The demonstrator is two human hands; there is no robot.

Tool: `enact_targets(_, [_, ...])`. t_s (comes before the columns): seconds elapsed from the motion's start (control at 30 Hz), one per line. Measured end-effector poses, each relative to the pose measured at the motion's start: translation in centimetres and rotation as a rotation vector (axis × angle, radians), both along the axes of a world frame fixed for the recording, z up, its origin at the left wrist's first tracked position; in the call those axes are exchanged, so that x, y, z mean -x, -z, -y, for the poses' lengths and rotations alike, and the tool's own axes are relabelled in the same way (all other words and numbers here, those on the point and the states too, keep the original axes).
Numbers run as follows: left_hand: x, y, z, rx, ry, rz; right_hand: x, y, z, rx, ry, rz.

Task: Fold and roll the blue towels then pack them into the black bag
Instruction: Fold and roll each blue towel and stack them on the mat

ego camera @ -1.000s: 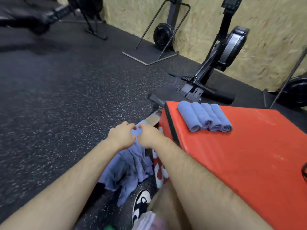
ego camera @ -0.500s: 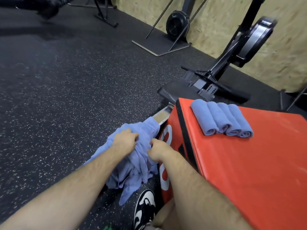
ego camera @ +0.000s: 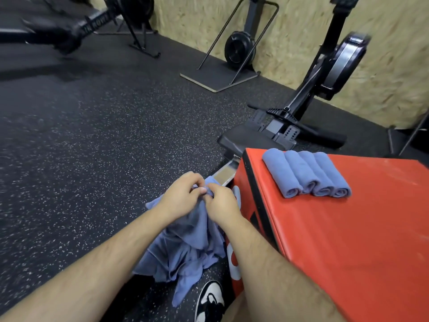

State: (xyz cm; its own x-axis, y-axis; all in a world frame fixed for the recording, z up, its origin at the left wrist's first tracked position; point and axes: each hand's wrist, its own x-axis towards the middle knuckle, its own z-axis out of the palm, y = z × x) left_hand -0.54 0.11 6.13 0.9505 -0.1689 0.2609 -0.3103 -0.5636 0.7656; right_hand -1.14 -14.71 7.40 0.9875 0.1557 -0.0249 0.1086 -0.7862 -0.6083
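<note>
A loose blue towel (ego camera: 185, 247) hangs crumpled over the floor, left of the red box (ego camera: 348, 240). My left hand (ego camera: 183, 196) and my right hand (ego camera: 220, 203) pinch its top edge close together, fingertips almost touching. Several rolled blue towels (ego camera: 306, 174) lie side by side on the box's far left corner. The black bag is not in view.
A rowing machine (ego camera: 301, 117) stands just beyond the box. More black gym equipment (ego camera: 236, 49) lines the chipboard wall and the far left. My black and white shoe (ego camera: 211, 300) rests on the speckled rubber floor below the towel.
My hands have come together again at the towel's top edge after gripping it apart. The view has shifted slightly; the rolled towels stay put.
</note>
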Motion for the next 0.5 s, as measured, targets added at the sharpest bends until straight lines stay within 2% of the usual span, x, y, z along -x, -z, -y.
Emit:
enact_targets(0.1, [0.4,-1.2,-0.2,0.015,0.037,-0.039,0.1,-2.7,1.3,-0.090,0.114,0.122])
enact_targets(0.2, [0.3,-2.0,-0.1,-0.065,0.028,-0.134,0.5,-6.1,3.6,-0.160,0.155,0.125])
enact_targets(0.33, [0.1,-7.6,3.9,-0.053,-0.028,0.008,1.9,-11.1,7.8,-0.252,0.144,0.197])
enact_targets(0.43, [1.0,-13.8,8.2,0.000,0.060,0.141,3.7,-15.3,10.8,-0.367,0.111,0.229])
enact_targets(0.5, [2.1,-17.6,11.1,0.034,0.140,0.229,4.8,-18.3,12.8,-0.337,0.099,0.340])
